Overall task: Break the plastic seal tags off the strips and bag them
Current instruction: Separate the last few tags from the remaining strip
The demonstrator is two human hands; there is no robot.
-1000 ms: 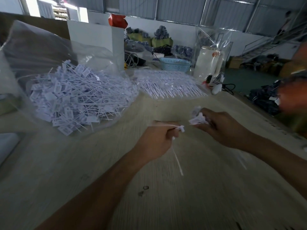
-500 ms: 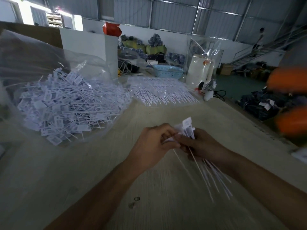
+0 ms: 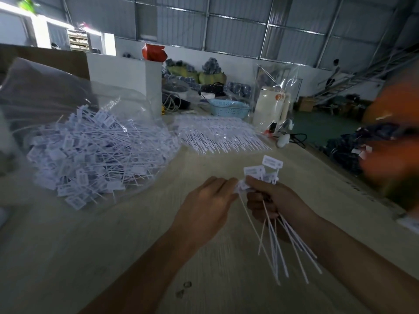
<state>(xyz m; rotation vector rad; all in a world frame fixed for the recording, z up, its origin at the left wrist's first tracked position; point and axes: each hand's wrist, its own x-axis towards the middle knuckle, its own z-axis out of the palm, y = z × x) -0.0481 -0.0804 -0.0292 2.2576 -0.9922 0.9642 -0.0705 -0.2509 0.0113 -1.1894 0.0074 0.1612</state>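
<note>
My right hand (image 3: 275, 202) grips a bunch of white plastic seal tags (image 3: 265, 171); their flat heads stick up above my fist and their thin tails (image 3: 283, 243) hang down below it. My left hand (image 3: 206, 211) sits right beside it and pinches one tag at the head end of the bunch. A clear plastic bag (image 3: 68, 103) at the left holds a big heap of loose white seal tags (image 3: 95, 150). Unbroken tag strips (image 3: 217, 134) lie in a flat row further back on the table.
The pale wooden table (image 3: 113, 245) runs under both arms. A blue basket (image 3: 227, 108), a white container in clear wrap (image 3: 269, 109) and a white box (image 3: 127, 73) stand at the back. A blurred orange shape (image 3: 394, 155) is at the right edge.
My hands were apart, each with tags; they have come together. The right hand's bundle now shows its tails hanging down, and the left hand pinches a tag at its top.
</note>
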